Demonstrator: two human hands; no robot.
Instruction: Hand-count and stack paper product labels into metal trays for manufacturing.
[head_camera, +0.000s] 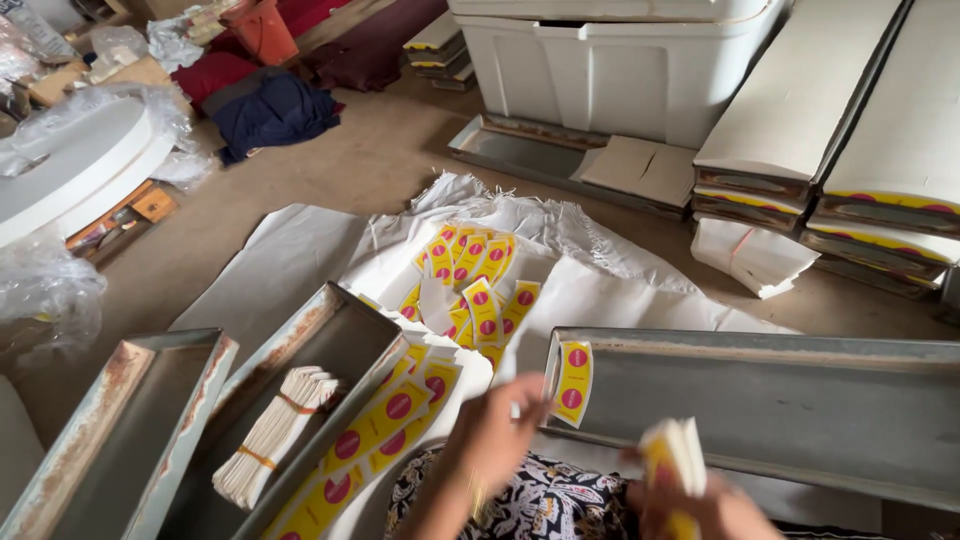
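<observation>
My left hand (497, 436) pinches a single yellow label with red dots (573, 382) and holds it at the left end of a long grey metal tray (780, 400). My right hand (700, 505), low at the frame's bottom, grips a small stack of yellow labels (672, 455). A loose heap of the same labels (472, 285) lies on white paper (600, 290) just beyond my hands. More labels (385, 425) lie in rows beside my left forearm.
Two rusty metal trays stand at the left; one (340, 350) holds a banded bundle of white cards (275, 430), the other (120, 420) is nearer the edge. A white plastic tub (620, 70), stacked flat boards (800, 110) and dark cloth (270, 110) lie farther back.
</observation>
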